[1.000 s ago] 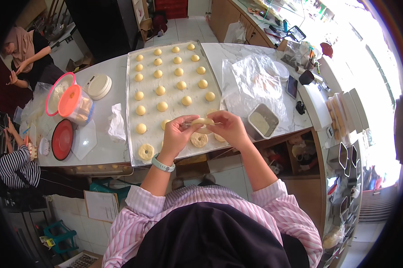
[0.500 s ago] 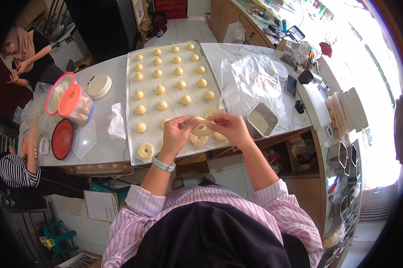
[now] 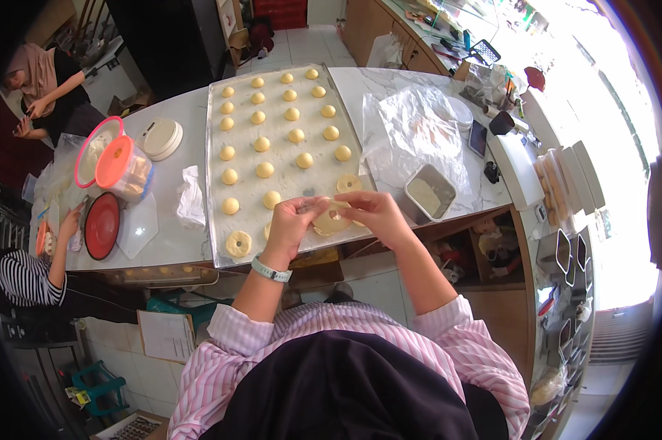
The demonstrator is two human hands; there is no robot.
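A pale yellow dough ring [image 3: 331, 224] with a small hole is pinched between my two hands, above the near end of a large metal tray [image 3: 287, 241]. My left hand [image 3: 290, 224] grips its left upper edge, fingers closed. On its other side, my right hand [image 3: 381, 215] pinches the upper right edge. Another dough ring [image 3: 238, 243] lies in the tray's near left corner, and a further dough ring [image 3: 348, 182] lies just beyond my right hand. Rows of round dough balls [image 3: 264, 169] fill the rest of the tray. My hands partly hide the pieces beneath them.
Right of the tray stand a square metal tin [image 3: 429, 193] and a crumpled plastic sheet [image 3: 415, 136]. To the left are a white cloth [image 3: 191, 198], a red plate [image 3: 103, 227], a lidded tub [image 3: 125, 170] and a scale [image 3: 160, 138]. Two people work at the left.
The dough ring has come slightly lower and nearer me, still between both hands, and its face shows more. At the left, a co-worker's hand has moved toward the red plate.
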